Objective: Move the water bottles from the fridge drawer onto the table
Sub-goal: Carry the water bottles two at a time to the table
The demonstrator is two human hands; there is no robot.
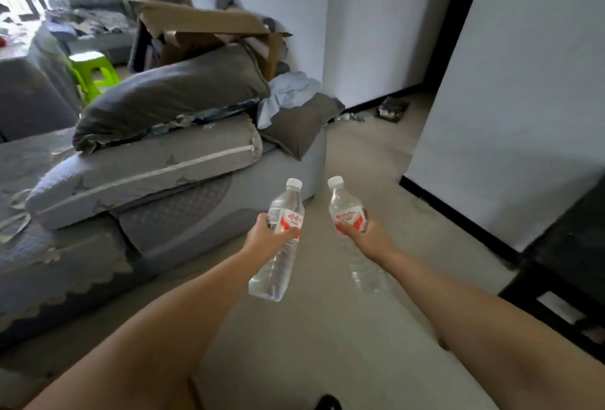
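Observation:
I hold two clear water bottles with white caps and red-and-white labels out in front of me, above the floor. My left hand [266,233] grips the left bottle [278,265] around its label, and the bottle leans with its cap pointing away. My right hand [358,229] grips the right bottle [345,210] around its label, the lower part showing below my wrist. Neither the fridge drawer nor the table is clearly in view.
A grey sofa [98,246] piled with cushions and a dark pillow [170,95] fills the left. A cardboard box [203,23] and a green stool [93,72] stand behind it. White walls [510,82] and dark furniture [569,246] line the right. Beige floor [360,154] runs ahead.

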